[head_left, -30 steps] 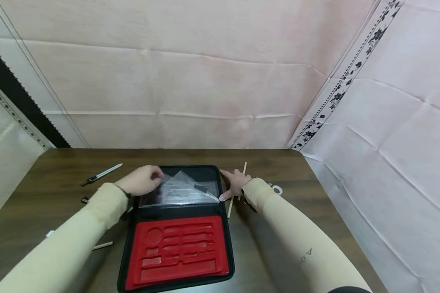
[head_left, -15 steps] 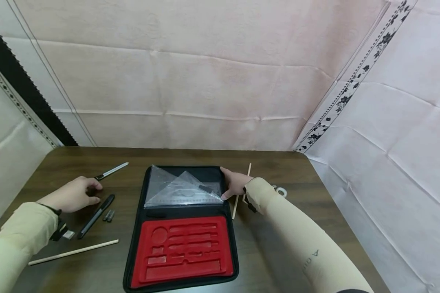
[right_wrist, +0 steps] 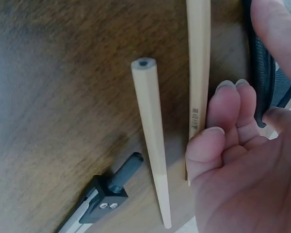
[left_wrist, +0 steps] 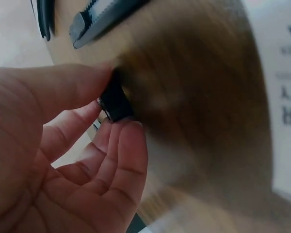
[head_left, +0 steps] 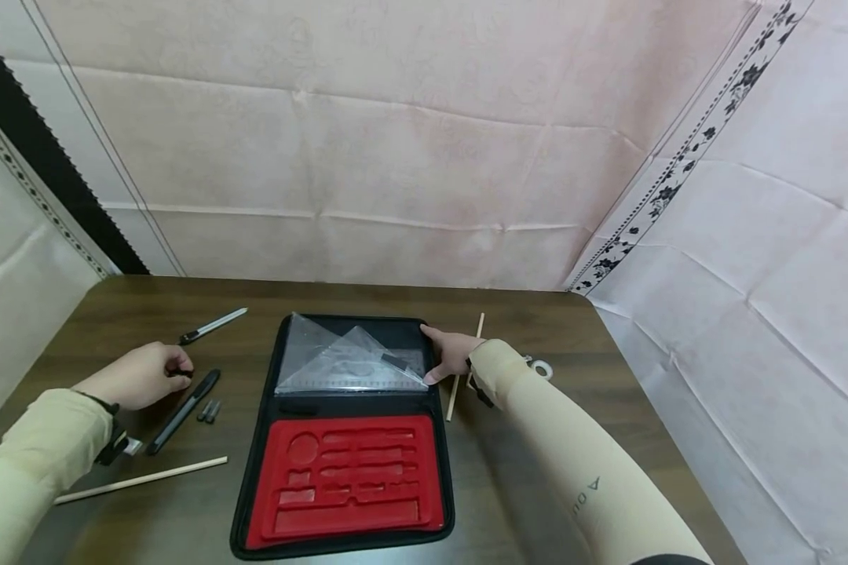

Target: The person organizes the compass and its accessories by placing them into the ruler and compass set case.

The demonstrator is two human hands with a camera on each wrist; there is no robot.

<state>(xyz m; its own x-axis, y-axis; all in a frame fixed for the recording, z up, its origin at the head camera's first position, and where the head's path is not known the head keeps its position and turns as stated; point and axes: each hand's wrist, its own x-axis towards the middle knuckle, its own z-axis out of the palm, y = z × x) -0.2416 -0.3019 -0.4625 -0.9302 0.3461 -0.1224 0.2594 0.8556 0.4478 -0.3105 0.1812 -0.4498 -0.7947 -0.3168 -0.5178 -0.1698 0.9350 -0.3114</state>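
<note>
In the head view my left hand [head_left: 141, 377] is low over the left of the table, thumb and fingertips together. The left wrist view shows it pinching a small black block-like piece [left_wrist: 117, 103]. My right hand [head_left: 452, 353] holds the right edge of an opened black case [head_left: 304, 406], thumb on the inner side of the upper half. Two clear set squares [head_left: 356, 365] lie overlapping in that half. A red moulded tray [head_left: 349, 518] with bare recesses fills the lower half. In the right wrist view, curled fingertips lie beside an unsharpened wooden pencil [right_wrist: 199, 63].
A silver-and-black pointed instrument [head_left: 215, 324], a dark pen-like tool [head_left: 184, 413], two small grey pieces [head_left: 209, 410] and another pencil [head_left: 141, 480] lie left of the case. To the right are a second pencil [right_wrist: 150, 121], a black-headed metal tool [right_wrist: 104, 199] and a white ring [head_left: 541, 369].
My left hand has moved from the case's upper left edge out to the left table and now pinches the small black piece. My right hand stays at the case's right edge.
</note>
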